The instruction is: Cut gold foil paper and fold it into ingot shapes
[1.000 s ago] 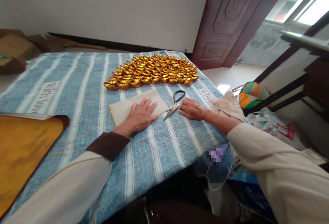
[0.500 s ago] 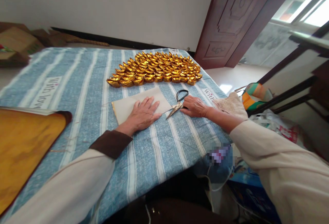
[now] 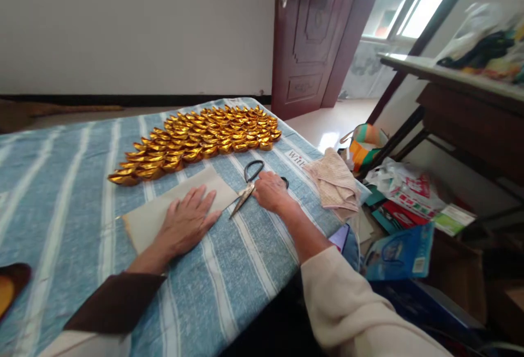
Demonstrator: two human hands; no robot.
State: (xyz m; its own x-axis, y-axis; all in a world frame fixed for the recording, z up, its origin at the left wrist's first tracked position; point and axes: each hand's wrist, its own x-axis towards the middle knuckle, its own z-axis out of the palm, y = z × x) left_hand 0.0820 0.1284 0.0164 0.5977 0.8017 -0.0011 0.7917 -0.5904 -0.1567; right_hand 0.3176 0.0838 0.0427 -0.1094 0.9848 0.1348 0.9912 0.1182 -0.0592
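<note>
Blue-and-white striped cloth tabletop [image 3: 73,193]. Rows of folded gold-foil paper ingots [image 3: 196,138] massed at far side, clear of work area. Flat beige paper sheet [image 3: 151,218] pinned under left hand [image 3: 186,226], palm spread flat, steadying it. Right hand [image 3: 270,193] loosely curled over black-handled metal scissors [image 3: 248,185] just beside sheet; grip unclear.

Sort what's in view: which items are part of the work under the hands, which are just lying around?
In hand:
- left hand flat on the paper sheet
- right hand on the scissors
- rows of gold folded ingots beyond the sheet

Lying about:
- beige cloth at the table edge
- bags and packets on the floor
- door
</note>
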